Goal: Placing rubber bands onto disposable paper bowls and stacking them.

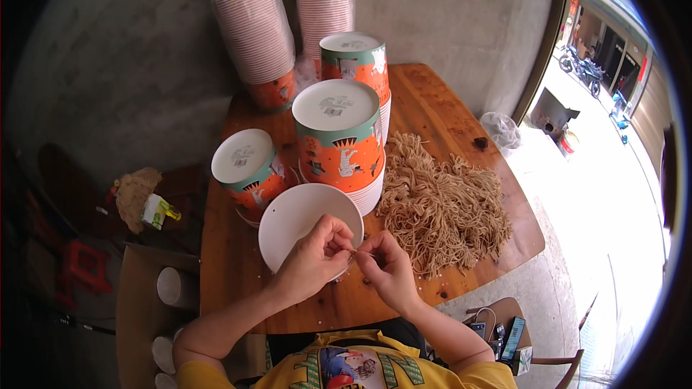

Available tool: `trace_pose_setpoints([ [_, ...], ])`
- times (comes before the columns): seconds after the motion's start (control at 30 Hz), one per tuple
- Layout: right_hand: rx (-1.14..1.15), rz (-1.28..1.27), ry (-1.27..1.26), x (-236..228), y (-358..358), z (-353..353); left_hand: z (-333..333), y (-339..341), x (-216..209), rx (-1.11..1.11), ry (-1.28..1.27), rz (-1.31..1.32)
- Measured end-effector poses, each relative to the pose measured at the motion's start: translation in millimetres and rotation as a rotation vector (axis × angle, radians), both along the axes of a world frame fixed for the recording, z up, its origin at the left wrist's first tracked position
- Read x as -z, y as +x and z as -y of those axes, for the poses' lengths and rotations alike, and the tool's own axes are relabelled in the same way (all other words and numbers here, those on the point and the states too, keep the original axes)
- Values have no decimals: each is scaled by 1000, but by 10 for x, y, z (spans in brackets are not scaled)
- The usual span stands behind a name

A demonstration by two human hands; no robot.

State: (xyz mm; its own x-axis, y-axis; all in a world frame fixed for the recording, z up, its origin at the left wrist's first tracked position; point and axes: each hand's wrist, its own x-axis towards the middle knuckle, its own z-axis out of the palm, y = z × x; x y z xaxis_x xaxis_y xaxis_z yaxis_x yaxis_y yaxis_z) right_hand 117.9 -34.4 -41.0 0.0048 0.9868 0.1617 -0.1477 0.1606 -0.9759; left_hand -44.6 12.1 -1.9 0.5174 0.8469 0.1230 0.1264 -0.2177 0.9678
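While the left hand (315, 258) grips the white paper bowl (295, 220) by its rim, the right hand (386, 268) pinches a thin brown string (362, 251) beside the string pile (443, 205).

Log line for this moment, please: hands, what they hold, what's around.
left hand: pinching brown string at white bowl rim | right hand: pinching same string | string pile right of bowl | inverted bowl stacks behind
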Motion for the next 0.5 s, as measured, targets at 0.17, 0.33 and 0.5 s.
trace_pose_setpoints([
  [0.17,16,44,-14,12,15,-6,-24,4,9,14,-76,7],
  [0.33,23,70,-8,-12,6,1,-33,-29,29,30,-89,-2],
  [0.5,41,138,47,7,4,-12,-15,-3,-11,29,-154,33],
])
